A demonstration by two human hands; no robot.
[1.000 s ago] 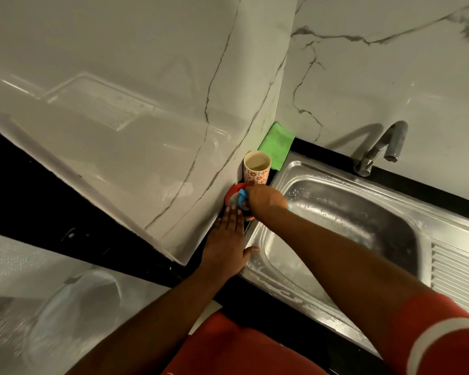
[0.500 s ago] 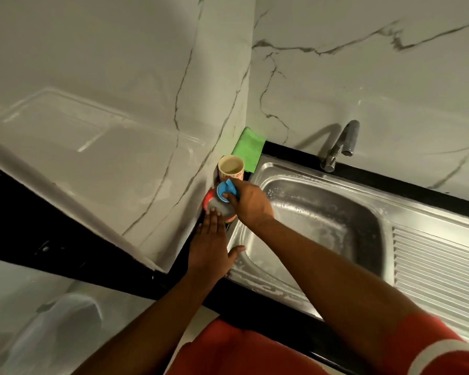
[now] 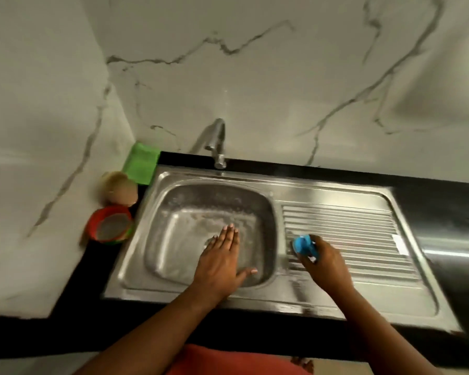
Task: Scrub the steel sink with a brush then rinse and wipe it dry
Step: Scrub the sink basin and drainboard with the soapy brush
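Dim, motion blur, edge warp

brush (image 3: 303, 243) blue | cloth (image 3: 142, 167) green | tub (image 3: 109, 225) red | wall (image 3: 255, 77) white, grey veins

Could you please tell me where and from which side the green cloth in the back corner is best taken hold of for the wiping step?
Pinch the green cloth at its near edge, beside the sink rim, coming from the front. It seems to lie partly propped against the wall corner, so its far edges look boxed in. The cup crowds its left side; the open left hand is free.
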